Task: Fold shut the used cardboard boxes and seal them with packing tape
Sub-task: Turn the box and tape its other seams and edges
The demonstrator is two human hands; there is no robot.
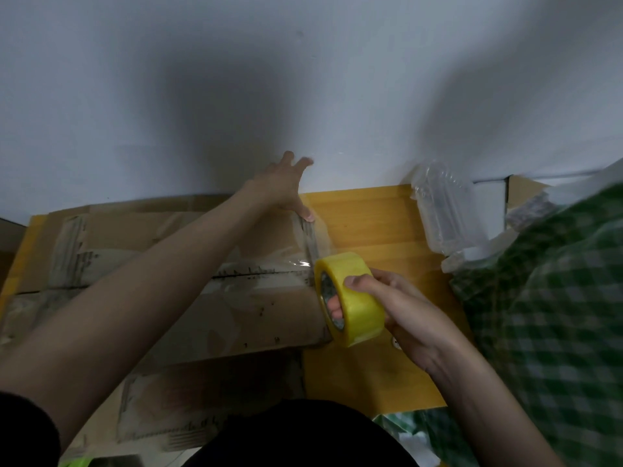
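Observation:
A worn cardboard box (161, 264) with its flaps folded shut lies on the yellow wooden table (377, 224). My left hand (286, 187) reaches across to the box's far right corner, thumb pressing the end of a clear tape strip (310, 241) onto the cardboard, other fingers spread. My right hand (397, 311) grips a yellow roll of packing tape (350, 298) at the box's right edge, fingers through its core. The strip runs from the roll up to my left thumb along the right edge.
A clear plastic bottle or package (445, 210) lies at the table's back right. A green checked cloth (546, 315) covers the right side. Another cardboard box (522, 190) stands behind it. A white wall (303, 79) rises right behind the table.

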